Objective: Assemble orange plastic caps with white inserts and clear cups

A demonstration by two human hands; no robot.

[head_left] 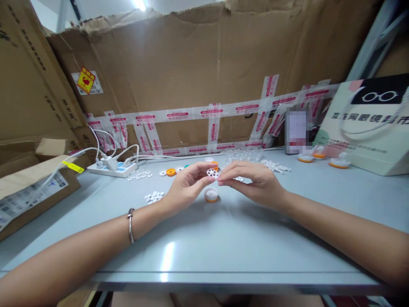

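A small white spoked plastic disc (212, 173) is held up between my two hands over the table. My left hand (188, 183) pinches its left side between thumb and fingers. At its right edge, the fingertips of my right hand (255, 181) are pressed together on the disc or on a small part there that I cannot make out. Just below stands a round white cup with an orange base (211, 195), upright on the table. Behind the hands lie orange and white round caps (171, 172), partly hidden by my left hand.
Small white discs (154, 197) lie left of my hand, with more white pieces (139, 175) behind. White spoked parts (276, 166) and clear cups (244, 154) sit farther back. A power strip (111, 168), phone (296, 130), orange-based pieces (339, 161) and paper bag (367, 128) stand around.
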